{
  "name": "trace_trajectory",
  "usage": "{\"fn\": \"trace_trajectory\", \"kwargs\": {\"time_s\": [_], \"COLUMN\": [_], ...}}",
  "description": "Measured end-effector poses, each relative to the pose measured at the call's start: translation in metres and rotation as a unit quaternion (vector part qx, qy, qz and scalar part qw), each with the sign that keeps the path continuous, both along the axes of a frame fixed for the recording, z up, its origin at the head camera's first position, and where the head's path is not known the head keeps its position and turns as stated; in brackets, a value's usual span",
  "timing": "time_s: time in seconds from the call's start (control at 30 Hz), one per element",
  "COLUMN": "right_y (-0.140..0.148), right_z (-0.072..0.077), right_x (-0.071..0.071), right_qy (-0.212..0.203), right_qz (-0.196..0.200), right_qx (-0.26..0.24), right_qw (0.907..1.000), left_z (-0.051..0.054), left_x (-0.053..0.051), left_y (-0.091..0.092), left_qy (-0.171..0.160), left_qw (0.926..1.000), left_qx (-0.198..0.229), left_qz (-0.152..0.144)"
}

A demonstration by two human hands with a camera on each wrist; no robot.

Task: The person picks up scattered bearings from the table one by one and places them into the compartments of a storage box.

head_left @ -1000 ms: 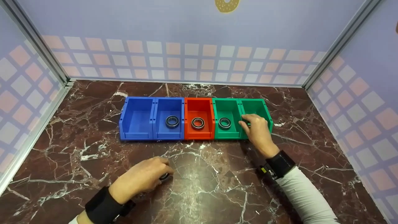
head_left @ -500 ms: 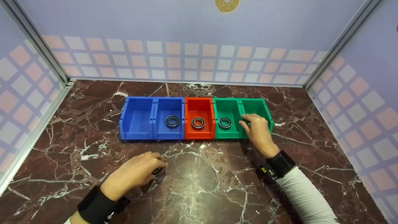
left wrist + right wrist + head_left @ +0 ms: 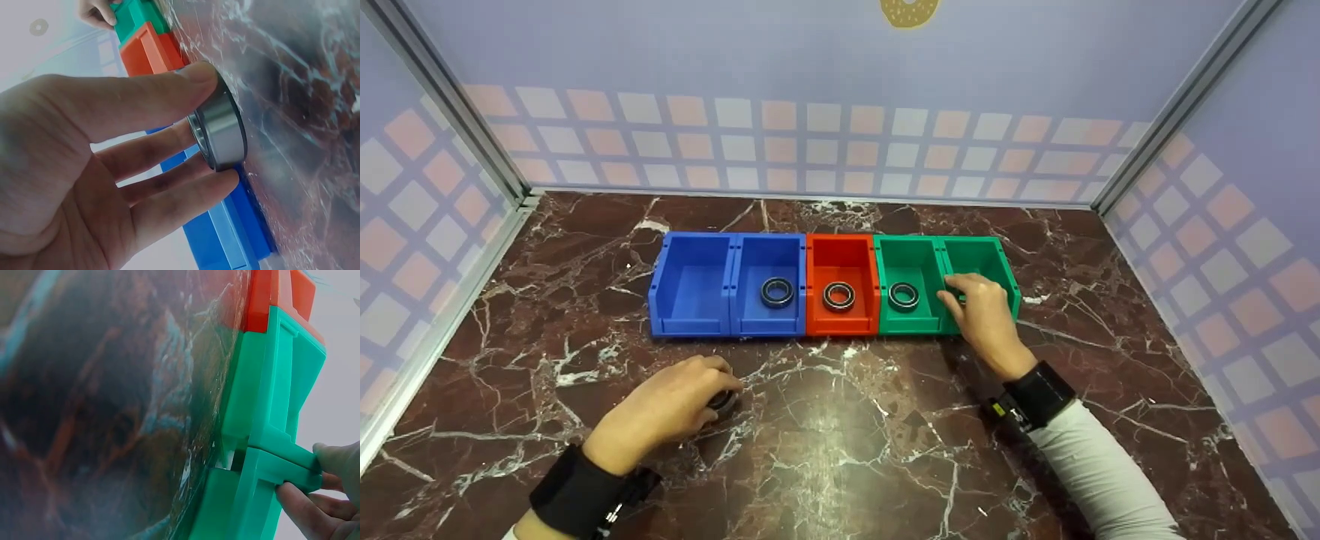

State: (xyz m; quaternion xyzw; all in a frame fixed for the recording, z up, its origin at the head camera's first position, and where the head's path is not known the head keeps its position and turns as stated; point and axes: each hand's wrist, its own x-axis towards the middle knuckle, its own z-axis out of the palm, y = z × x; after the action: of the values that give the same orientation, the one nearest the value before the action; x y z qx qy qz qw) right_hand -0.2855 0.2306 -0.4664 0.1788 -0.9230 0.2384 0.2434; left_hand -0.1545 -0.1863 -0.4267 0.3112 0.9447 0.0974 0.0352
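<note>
My left hand (image 3: 660,405) pinches a steel ball bearing (image 3: 225,132) between thumb and fingers, low over the tabletop in front of the blue bins. In the left wrist view the bearing stands on edge, its shiny outer ring facing sideways. At the far right green bin (image 3: 981,251), my right hand (image 3: 984,319) grips the adjoining side walls of the two green bins, thumb on one side and fingers on the other. One bearing lies flat in each middle bin: a bearing (image 3: 777,304) in blue, a bearing (image 3: 838,308) in red, a bearing (image 3: 904,307) in green.
The bins form one joined row across the marbled table (image 3: 840,450): the leftmost blue bin (image 3: 690,277), another blue bin (image 3: 769,251), a red bin (image 3: 840,251) and two green ones. Patterned panels (image 3: 840,75) wall in the table at the back and both sides.
My left hand has moved left and slightly away from me, carrying the bearing with it. My right hand stays at the green bins. The bearings in the bins have not moved.
</note>
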Motion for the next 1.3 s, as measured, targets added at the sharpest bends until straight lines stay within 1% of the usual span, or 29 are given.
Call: {"fn": "trace_trajectory", "kwargs": {"time_s": [0.17,0.43,0.6,0.77,1.07,1.3], "right_y": [-0.001,-0.001,0.0,0.0,0.001,0.0], "right_z": [0.001,0.0,0.0,-0.001,-0.001,0.0], "right_x": [0.0,0.0,0.0,0.0,0.001,0.0], "right_qy": [-0.002,0.0,0.0,0.001,0.003,0.003], "right_qz": [-0.003,0.004,0.003,0.003,0.007,0.006], "right_qx": [0.001,0.0,-0.001,-0.001,-0.006,-0.007], "right_qw": [1.0,1.0,1.0,1.0,0.9999,1.0], "left_z": [0.001,0.004,0.003,0.003,0.005,0.009], "left_x": [-0.001,-0.003,-0.005,-0.007,-0.015,-0.02], "left_y": [-0.004,-0.011,-0.015,-0.017,-0.02,-0.024], "left_qy": [-0.004,-0.008,-0.006,-0.01,0.022,0.018], "left_qw": [0.9998,0.9995,0.9993,0.9989,0.9991,0.9991], "left_qx": [-0.003,-0.001,-0.005,0.0,0.007,0.004], "left_qz": [0.018,0.031,0.037,0.046,0.036,0.04]}}
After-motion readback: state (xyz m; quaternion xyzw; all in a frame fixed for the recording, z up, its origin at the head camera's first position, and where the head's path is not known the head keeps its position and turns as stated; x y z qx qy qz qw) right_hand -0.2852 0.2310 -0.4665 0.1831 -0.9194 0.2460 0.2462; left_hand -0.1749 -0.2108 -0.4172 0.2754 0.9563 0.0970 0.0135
